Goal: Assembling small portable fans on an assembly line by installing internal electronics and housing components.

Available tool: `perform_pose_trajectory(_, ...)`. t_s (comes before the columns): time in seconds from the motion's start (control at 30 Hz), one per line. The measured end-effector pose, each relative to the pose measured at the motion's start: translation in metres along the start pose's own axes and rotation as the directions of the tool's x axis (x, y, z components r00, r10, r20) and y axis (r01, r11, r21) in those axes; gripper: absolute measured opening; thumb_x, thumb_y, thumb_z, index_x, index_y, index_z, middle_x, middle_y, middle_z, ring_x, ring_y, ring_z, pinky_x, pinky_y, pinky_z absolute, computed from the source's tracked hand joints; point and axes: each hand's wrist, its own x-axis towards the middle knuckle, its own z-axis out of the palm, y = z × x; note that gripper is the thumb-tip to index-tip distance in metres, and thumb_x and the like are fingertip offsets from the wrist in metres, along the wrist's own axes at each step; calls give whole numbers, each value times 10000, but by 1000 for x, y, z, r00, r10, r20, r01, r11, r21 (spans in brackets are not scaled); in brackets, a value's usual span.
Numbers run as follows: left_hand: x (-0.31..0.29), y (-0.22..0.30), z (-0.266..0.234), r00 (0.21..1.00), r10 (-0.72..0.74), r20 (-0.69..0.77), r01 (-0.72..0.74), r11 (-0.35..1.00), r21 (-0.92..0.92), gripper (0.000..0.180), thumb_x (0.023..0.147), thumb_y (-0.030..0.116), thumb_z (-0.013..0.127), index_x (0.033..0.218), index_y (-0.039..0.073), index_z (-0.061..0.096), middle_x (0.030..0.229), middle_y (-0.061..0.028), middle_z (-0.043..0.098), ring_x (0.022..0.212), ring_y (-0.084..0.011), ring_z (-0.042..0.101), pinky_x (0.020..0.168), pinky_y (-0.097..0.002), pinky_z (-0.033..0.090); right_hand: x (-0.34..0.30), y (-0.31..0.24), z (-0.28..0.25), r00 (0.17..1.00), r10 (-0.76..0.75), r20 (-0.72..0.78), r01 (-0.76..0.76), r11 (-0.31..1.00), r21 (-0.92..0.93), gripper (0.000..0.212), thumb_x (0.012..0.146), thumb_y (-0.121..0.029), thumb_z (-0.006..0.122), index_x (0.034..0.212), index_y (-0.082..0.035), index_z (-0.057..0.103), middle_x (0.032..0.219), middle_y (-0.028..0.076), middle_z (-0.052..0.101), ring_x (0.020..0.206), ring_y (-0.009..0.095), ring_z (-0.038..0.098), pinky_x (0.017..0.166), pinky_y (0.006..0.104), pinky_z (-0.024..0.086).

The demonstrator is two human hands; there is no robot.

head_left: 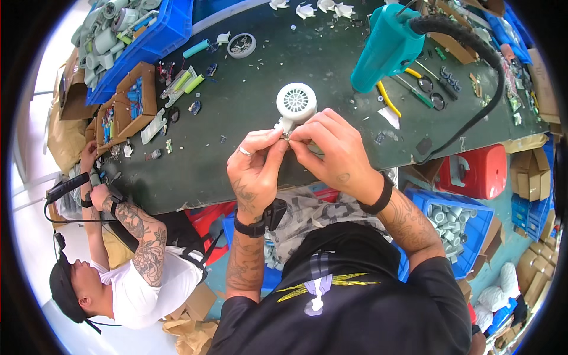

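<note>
A small white handheld fan [296,102] with a round slotted grille is in front of me, its short neck pointing toward me. My left hand [257,163] is closed, thumb and fingers pinching the lower end of that neck. My right hand [334,151] meets it there, thumb and forefinger pressed together at a tiny dark and shiny part [285,136] on the neck's end. The fingertips cover most of this part, so its kind does not show. Both hands are just above the near edge of the dark green workbench [248,94].
A teal tool [384,47] with a black cable hangs at the right. Beyond are pliers [387,99], screwdrivers [417,92] and a round dish [241,45] of small parts. Left stand a blue crate [171,35] and cardboard box [139,112]; a co-worker [142,284] sits near them.
</note>
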Motion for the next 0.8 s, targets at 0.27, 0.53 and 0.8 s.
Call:
perform_pose_trajectory(0.27, -2, 2, 9, 986, 164, 29, -163, 914, 371, 401, 865, -69, 789, 1233, 7, 650, 1063, -91, 690, 914, -159, 691, 837, -300, 561, -1, -5, 0, 989, 151, 12, -150, 974, 167, 162, 887, -27, 753, 1018, -41, 659, 893, 101, 632, 825, 312, 658, 727, 387, 547)
perform_pose_trajectory(0.53, -6, 0, 17, 959, 165, -232, -54, 905, 421, 391, 891, -45, 784, 1234, 36, 614, 988, -91, 741, 823, -158, 725, 783, -299, 569, 11, -2, -5, 989, 144, -39, -148, 980, -129, 618, 892, -59, 760, 1471, -46, 547, 1342, 197, 584, 1161, 356, 616, 963, 425, 522)
perform_pose_trajectory(0.8, -6, -3, 18, 937, 179, -299, -51, 920, 390, 355, 909, -61, 767, 1206, 30, 595, 1042, -91, 770, 871, -137, 723, 820, -292, 578, 14, 4, 1, 974, 228, -13, -228, 967, -112, 631, 824, -117, 824, 1390, -26, 559, 1283, 174, 649, 1113, 385, 621, 944, 462, 524)
